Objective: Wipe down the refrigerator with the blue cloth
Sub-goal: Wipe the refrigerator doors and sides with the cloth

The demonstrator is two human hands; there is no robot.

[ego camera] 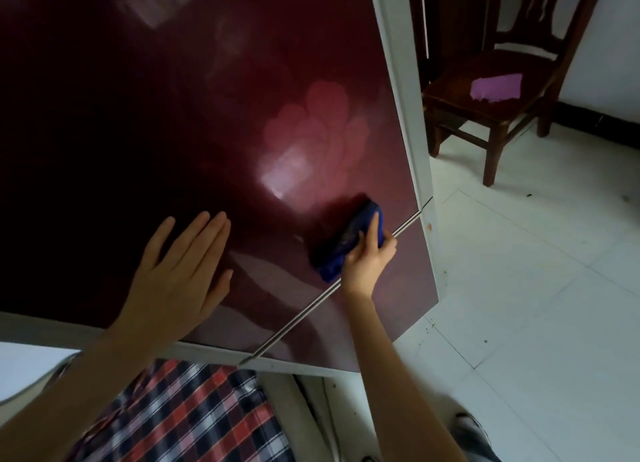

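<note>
- Refrigerator (pixel 173 115): the dark red door is cut off by the top and left edges, and its lower section is partly hidden behind both forearms.
- Blue cloth (pixel 341 250): blurred, folds unreadable. Its right side is covered by the fingers of the right hand (pixel 367 262) gripping it.
- Chair (pixel 485 115): backrest cut off by the top edge.
- Purple item (pixel 497 87) on the seat: cloth or paper, cannot tell.
- Plaid garment (pixel 190 416): cut off by the bottom edge.
- Grey shape (pixel 474 437) at the bottom edge: blurred, possibly a shoe.
- Dark specks (pixel 530 195) on the floor (pixel 554 288): too small to identify.
</note>
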